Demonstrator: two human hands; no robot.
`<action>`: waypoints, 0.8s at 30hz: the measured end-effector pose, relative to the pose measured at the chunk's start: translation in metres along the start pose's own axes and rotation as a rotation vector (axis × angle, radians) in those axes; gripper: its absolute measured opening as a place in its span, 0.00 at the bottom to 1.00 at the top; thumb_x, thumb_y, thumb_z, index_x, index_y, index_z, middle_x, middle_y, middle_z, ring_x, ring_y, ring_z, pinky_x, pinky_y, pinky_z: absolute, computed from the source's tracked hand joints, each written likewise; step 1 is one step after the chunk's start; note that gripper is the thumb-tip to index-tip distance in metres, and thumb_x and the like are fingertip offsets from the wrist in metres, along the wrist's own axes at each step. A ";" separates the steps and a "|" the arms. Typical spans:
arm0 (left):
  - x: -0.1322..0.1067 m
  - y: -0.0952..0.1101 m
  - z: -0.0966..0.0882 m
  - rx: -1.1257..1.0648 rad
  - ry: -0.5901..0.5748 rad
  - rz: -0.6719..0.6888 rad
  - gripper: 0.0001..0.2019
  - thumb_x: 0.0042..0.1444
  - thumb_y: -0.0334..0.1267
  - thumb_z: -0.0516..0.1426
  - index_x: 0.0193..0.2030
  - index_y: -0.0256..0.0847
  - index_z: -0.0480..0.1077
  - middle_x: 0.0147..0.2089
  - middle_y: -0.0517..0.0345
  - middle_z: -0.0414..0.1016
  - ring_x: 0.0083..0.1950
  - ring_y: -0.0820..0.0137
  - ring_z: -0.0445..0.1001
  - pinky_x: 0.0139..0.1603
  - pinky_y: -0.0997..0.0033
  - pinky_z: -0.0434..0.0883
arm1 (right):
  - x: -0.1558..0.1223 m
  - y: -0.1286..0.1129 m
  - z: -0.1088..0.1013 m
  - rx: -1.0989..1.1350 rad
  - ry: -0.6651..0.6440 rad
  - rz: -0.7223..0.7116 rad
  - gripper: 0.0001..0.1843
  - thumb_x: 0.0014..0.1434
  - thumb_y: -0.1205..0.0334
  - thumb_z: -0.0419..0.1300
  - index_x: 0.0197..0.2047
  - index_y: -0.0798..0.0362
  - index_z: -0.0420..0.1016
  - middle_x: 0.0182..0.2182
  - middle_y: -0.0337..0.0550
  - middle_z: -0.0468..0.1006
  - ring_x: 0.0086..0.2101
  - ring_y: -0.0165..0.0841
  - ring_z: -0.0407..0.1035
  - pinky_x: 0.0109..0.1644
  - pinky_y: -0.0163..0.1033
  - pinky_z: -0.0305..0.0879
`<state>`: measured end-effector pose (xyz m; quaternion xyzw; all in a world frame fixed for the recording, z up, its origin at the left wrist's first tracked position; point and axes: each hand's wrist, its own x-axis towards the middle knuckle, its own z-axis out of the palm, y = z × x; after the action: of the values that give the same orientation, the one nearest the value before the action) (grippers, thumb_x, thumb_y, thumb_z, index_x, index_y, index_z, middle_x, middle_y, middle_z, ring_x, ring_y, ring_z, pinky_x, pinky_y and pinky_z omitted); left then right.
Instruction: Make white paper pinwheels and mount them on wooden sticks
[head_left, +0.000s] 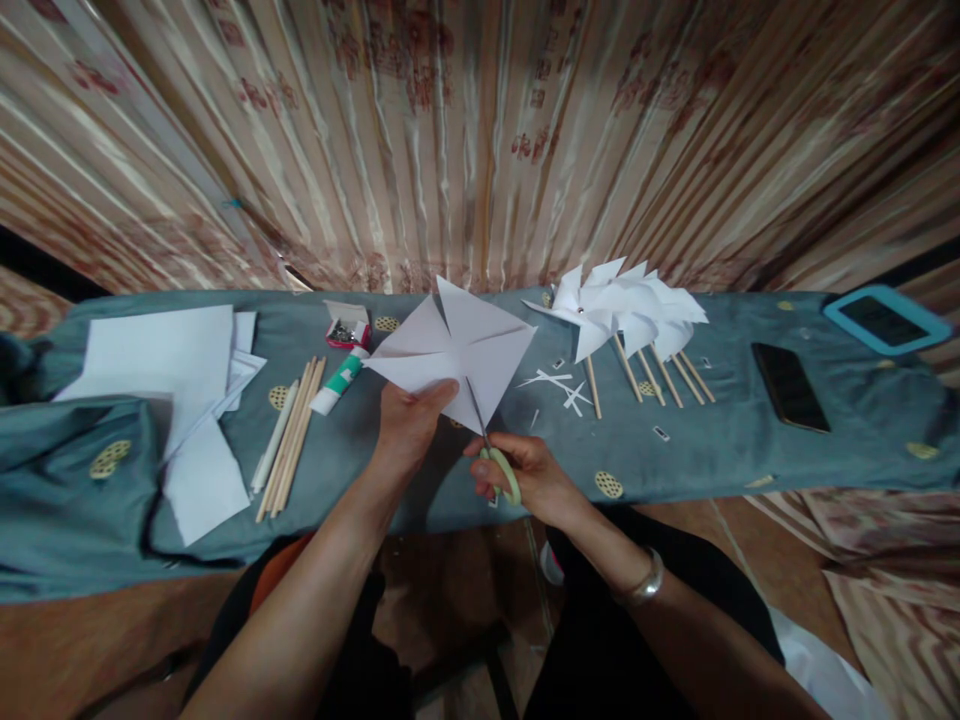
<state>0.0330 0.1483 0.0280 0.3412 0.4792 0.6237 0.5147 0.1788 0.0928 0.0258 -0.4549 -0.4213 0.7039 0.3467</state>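
Note:
A square sheet of white paper (487, 350), slit inward from its corners, is held above the cloth-covered table. My left hand (411, 425) grips its lower left edge, thumb on top. In my right hand (525, 468) are scissors (510, 480) with pale green handles. Their blades lie at the paper's near corner, along a cut line toward the middle. To the right, several white paper pinwheels (600, 305) on wooden sticks lie together. Thin paper scraps (574, 390) are scattered between them and the sheet.
Left of my hands lie several wooden sticks (296, 440), a green and white glue tube (341, 380) and a small red box of metal pins (347, 328). White paper sheets (161, 350) are farther left. A black phone (790, 387) and a blue-framed tablet (885, 320) rest at right.

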 end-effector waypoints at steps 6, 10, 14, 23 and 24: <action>0.001 0.001 0.001 0.001 -0.004 0.005 0.09 0.36 0.34 0.68 0.26 0.39 0.74 0.28 0.60 0.77 0.30 0.69 0.74 0.34 0.70 0.70 | 0.000 0.000 0.001 0.000 0.013 0.005 0.23 0.39 0.47 0.73 0.33 0.54 0.75 0.17 0.32 0.73 0.17 0.23 0.64 0.22 0.30 0.60; 0.001 0.000 0.000 -0.016 -0.004 0.007 0.09 0.35 0.33 0.68 0.26 0.40 0.75 0.28 0.60 0.77 0.31 0.68 0.74 0.35 0.70 0.70 | 0.000 0.000 0.002 0.010 0.022 0.014 0.24 0.37 0.48 0.74 0.32 0.54 0.75 0.16 0.32 0.73 0.17 0.23 0.63 0.21 0.30 0.59; -0.001 0.000 0.000 -0.027 -0.016 -0.020 0.11 0.35 0.34 0.69 0.28 0.39 0.75 0.29 0.60 0.77 0.30 0.69 0.74 0.36 0.69 0.70 | 0.001 0.001 0.001 0.005 0.026 0.006 0.24 0.38 0.46 0.73 0.33 0.54 0.75 0.16 0.32 0.73 0.17 0.23 0.64 0.21 0.30 0.59; -0.002 -0.003 0.002 -0.006 -0.028 -0.023 0.10 0.35 0.34 0.68 0.26 0.38 0.74 0.25 0.60 0.75 0.27 0.71 0.71 0.30 0.72 0.69 | 0.002 0.000 -0.001 -0.039 0.056 -0.017 0.25 0.40 0.48 0.73 0.36 0.54 0.72 0.17 0.32 0.75 0.18 0.25 0.65 0.22 0.31 0.61; -0.002 -0.002 0.002 -0.008 -0.032 -0.029 0.10 0.35 0.34 0.68 0.26 0.38 0.74 0.25 0.60 0.75 0.26 0.71 0.71 0.29 0.72 0.69 | 0.002 -0.001 -0.001 -0.035 0.059 -0.010 0.27 0.39 0.49 0.73 0.38 0.54 0.71 0.17 0.32 0.75 0.18 0.25 0.65 0.22 0.31 0.61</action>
<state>0.0358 0.1465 0.0266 0.3422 0.4735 0.6126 0.5324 0.1795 0.0948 0.0255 -0.4792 -0.4256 0.6809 0.3543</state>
